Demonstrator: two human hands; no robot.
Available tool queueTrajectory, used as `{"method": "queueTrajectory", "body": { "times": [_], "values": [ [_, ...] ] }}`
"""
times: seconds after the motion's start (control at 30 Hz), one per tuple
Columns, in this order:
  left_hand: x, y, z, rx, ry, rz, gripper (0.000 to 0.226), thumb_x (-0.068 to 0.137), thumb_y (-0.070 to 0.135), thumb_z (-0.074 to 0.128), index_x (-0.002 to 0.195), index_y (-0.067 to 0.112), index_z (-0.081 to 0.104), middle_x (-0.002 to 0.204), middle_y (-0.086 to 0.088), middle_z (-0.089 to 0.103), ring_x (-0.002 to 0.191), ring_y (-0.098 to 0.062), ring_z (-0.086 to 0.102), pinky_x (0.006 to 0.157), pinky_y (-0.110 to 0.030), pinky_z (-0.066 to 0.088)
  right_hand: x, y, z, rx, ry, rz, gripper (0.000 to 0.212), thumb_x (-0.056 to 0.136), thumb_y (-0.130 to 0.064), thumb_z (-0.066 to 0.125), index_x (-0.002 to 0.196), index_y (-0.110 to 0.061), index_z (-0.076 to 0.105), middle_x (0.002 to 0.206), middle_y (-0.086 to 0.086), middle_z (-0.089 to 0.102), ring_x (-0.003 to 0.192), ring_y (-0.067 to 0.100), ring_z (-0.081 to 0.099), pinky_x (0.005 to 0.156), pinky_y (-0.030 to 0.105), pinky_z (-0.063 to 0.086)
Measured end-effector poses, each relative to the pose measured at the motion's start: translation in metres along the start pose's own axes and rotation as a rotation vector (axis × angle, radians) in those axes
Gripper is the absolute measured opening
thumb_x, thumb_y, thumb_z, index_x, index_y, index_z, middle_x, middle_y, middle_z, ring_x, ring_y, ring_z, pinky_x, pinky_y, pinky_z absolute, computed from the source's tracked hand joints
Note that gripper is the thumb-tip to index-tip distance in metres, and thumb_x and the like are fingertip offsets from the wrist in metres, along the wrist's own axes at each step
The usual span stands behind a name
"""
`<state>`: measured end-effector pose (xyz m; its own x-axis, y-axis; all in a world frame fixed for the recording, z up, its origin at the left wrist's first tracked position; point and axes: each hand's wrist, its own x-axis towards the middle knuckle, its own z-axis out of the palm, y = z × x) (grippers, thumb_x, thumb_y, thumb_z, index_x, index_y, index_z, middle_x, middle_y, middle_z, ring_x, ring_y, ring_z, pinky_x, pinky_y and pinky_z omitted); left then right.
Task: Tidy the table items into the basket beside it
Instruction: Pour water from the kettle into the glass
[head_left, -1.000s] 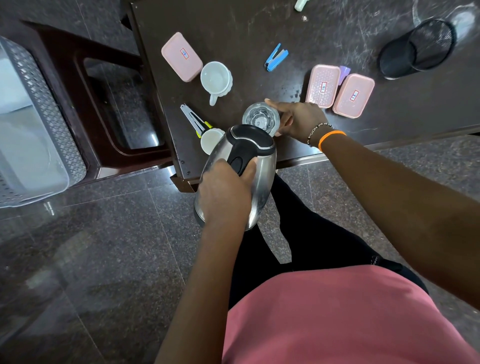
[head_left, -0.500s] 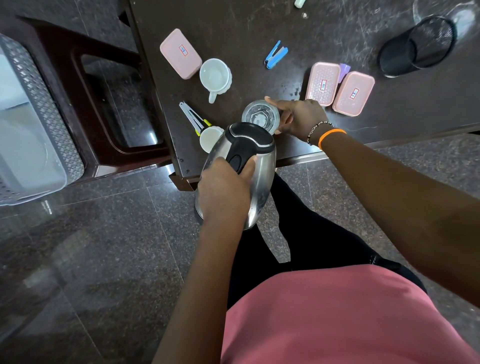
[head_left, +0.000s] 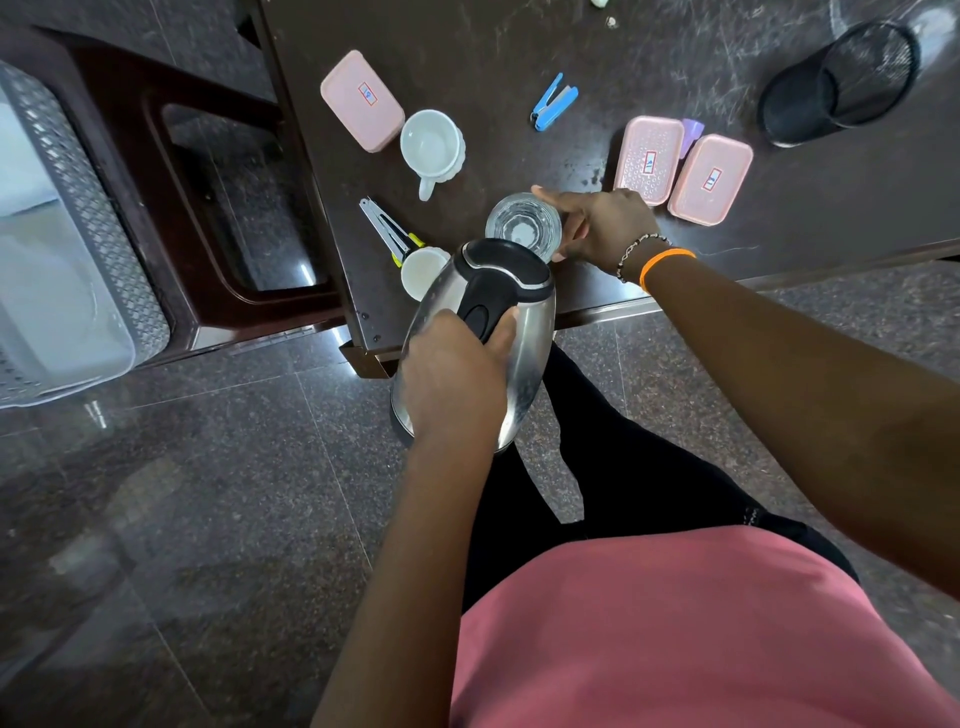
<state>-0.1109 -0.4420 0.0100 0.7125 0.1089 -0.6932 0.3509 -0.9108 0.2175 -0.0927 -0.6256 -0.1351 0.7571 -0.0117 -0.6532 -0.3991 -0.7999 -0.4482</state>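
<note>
My left hand (head_left: 449, 369) grips the black handle of a steel electric kettle (head_left: 524, 358), held off the near edge of the dark table (head_left: 519, 47). My right hand (head_left: 597, 226) is wrapped around a clear glass (head_left: 522, 226) that stands on the table just beyond the kettle's lid. A white latticed basket (head_left: 83, 208) sits at the far left on a dark wooden stool (head_left: 171, 171) beside the table.
On the table lie three pink lidded boxes (head_left: 362, 100) (head_left: 648, 158) (head_left: 710, 179), a white cup (head_left: 431, 148), a smaller white cup (head_left: 422, 270) partly hidden by the kettle, metal tongs (head_left: 387, 228), a blue clip (head_left: 553, 101) and a black mesh holder (head_left: 836, 83) on its side.
Hardly anything differs: both hands keep their hold, and the kettle and glass stay in place, with only a slight shift of the view.
</note>
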Motion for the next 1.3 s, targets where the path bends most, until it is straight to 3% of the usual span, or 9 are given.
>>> {"method": "queueTrajectory", "body": {
  "times": [0.33,0.97,1.3],
  "values": [
    [0.0005,0.0005,-0.0034,-0.064,-0.006,-0.019,0.054,0.083,0.056,0.057,0.096,0.004,0.06,0.094,-0.016,0.066,0.088,-0.036,0.062,0.076,-0.047,0.054,0.0008,-0.0009,-0.0014,-0.049,0.019,-0.015,0.067,0.081,-0.032,0.067,0.139,-0.039,0.034,0.102,0.004,0.074,0.109,0.026,0.062,0.107,0.044,0.037],
    [0.0004,0.0016,-0.0018,-0.093,-0.004,-0.039,0.056,0.082,0.056,0.057,0.096,0.002,0.058,0.097,-0.019,0.064,0.09,-0.037,0.061,0.071,-0.041,0.048,0.0061,0.0072,0.0033,-0.066,0.021,-0.029,0.071,0.079,-0.032,0.069,0.139,-0.042,0.032,0.1,0.001,0.074,0.111,0.023,0.06,0.108,0.043,0.032],
    [-0.0016,0.0016,-0.0005,-0.087,-0.001,-0.052,0.055,0.082,0.056,0.057,0.098,0.003,0.059,0.098,-0.018,0.065,0.092,-0.038,0.061,0.08,-0.049,0.053,0.0073,0.0075,0.005,-0.075,0.029,-0.043,0.071,0.079,-0.033,0.068,0.139,-0.04,0.032,0.1,0.0,0.074,0.11,0.022,0.061,0.105,0.04,0.032]
  ]
}}
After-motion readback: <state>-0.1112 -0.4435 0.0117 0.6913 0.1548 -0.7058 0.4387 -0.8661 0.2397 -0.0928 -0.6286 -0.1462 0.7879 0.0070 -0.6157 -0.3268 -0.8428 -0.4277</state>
